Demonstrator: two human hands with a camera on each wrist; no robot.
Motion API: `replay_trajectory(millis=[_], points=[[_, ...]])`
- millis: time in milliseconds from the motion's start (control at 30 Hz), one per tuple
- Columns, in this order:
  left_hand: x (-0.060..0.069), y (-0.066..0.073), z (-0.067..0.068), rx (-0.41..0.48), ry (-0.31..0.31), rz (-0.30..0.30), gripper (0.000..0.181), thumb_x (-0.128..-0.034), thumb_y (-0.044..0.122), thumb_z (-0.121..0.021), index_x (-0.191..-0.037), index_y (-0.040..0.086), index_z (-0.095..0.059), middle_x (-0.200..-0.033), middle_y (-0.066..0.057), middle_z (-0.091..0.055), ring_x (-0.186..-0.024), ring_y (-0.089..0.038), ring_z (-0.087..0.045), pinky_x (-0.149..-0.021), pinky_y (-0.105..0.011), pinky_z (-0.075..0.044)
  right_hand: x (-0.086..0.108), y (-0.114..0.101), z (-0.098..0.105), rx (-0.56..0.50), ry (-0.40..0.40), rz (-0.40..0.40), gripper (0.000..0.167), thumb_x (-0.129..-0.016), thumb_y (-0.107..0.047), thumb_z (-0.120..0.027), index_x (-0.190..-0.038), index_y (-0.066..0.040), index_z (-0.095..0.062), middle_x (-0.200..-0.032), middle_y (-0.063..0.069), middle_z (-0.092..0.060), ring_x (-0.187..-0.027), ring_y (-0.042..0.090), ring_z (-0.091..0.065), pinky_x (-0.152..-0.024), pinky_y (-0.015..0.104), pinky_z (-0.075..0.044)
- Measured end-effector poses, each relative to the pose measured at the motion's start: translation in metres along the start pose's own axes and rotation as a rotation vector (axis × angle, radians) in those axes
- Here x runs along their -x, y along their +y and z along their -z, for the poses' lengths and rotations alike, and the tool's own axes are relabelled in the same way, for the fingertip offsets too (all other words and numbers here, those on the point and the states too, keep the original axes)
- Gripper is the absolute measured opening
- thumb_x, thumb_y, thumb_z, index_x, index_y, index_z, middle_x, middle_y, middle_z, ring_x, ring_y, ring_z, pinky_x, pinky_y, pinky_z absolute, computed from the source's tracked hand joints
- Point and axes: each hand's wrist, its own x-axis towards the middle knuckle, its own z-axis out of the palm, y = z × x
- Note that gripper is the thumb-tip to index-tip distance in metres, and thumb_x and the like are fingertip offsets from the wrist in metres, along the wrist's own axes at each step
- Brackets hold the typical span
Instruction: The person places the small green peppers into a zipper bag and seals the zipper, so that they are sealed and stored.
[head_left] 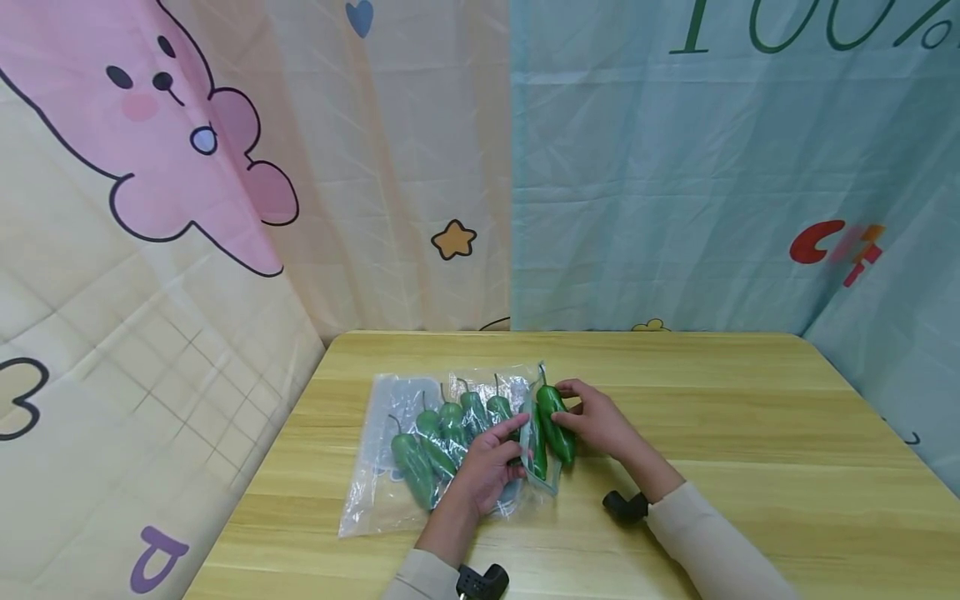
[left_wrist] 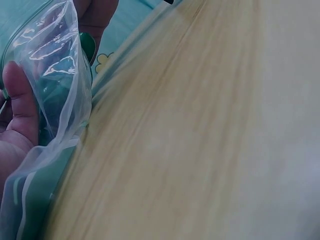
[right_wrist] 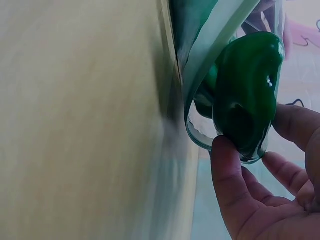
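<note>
A clear plastic zip bag (head_left: pixel 358 510) lies flat on the table, its mouth toward the right. Inside it, several green peppers (head_left: pixel 411 467) with thin stems lie side by side. My left hand (head_left: pixel 486 468) holds the bag near its mouth, index finger extended along the edge; part of its grip is hidden. At that mouth my right hand (head_left: pixel 598 423) pinches a glossy green pepper (head_left: pixel 555 425) between thumb and fingers. The right wrist view shows this pepper (right_wrist: pixel 245 90) close up against the bag's pale rim (right_wrist: pixel 200 75).
The wooden table (head_left: pixel 712 417) extends to both sides, its back edge close to a patterned curtain (head_left: pixel 637 167). A dark wrist camera (head_left: pixel 626 507) sits by the right wrist, another camera (head_left: pixel 483 582) by the left.
</note>
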Motion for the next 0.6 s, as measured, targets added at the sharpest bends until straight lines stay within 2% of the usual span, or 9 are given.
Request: replay_trajectory(millis=[400, 600], points=[[-0.0006, -0.0005, 0.0004, -0.002, -0.011, -0.007, 0.057, -0.0858, -0.006, -0.055, -0.142, 0.007, -0.054, -0.120, -0.012, -0.056, -0.082, -0.015, -0.060, -0.060, -0.022, -0.051, -0.0013, 0.0005, -0.0013, 0.017, 0.004, -0.016, 0.031, -0.096, -0.013, -0.060, -0.126, -0.007, -0.061, -0.124, 0.011, -0.062, -0.096, 0.023, -0.063, -0.080, 0.038, -0.057], [-0.0003, 0.0008, -0.0012, -0.013, -0.016, -0.014, 0.057, -0.0858, -0.007, -0.055, -0.142, 0.006, -0.054, -0.119, -0.013, -0.056, -0.082, -0.015, -0.060, -0.061, -0.022, -0.051, 0.0000, -0.0012, -0.0015, 0.040, 0.009, -0.040, 0.030, -0.096, -0.013, -0.060, -0.125, -0.006, -0.062, -0.123, 0.010, -0.063, -0.093, 0.022, -0.062, -0.078, 0.037, -0.057]])
